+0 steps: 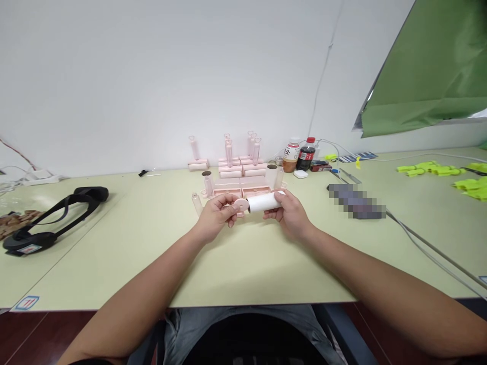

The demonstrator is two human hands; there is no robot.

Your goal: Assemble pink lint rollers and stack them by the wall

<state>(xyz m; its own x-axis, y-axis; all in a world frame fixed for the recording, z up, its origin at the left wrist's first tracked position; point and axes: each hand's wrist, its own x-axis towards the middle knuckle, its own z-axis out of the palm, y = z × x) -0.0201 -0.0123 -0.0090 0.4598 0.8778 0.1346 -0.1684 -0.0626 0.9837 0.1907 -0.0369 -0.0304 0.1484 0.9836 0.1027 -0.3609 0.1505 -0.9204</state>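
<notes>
Between the fingers of my left hand (217, 215) is a round pink disc (241, 204) with a small hole at its centre. My right hand (291, 213) is wrapped round the right part of a white tube (262, 203), which lies nearly level. The tube's dark open end faces the disc, close beside it. Just behind my hands are open pink boxes (255, 191) and clear cylinders, one of them (197, 204) left of my left hand. A wider white tube (271, 175) stands upright behind the boxes.
Stacked pink boxes (230, 171) with slim pink tubes stand by the wall. Two bottles (305, 154) are right of them. A blurred dark object (355, 201), cables and yellow-green strips (429, 169) lie on the right. A black headset frame (57, 228) rests on the table (133, 243) at left.
</notes>
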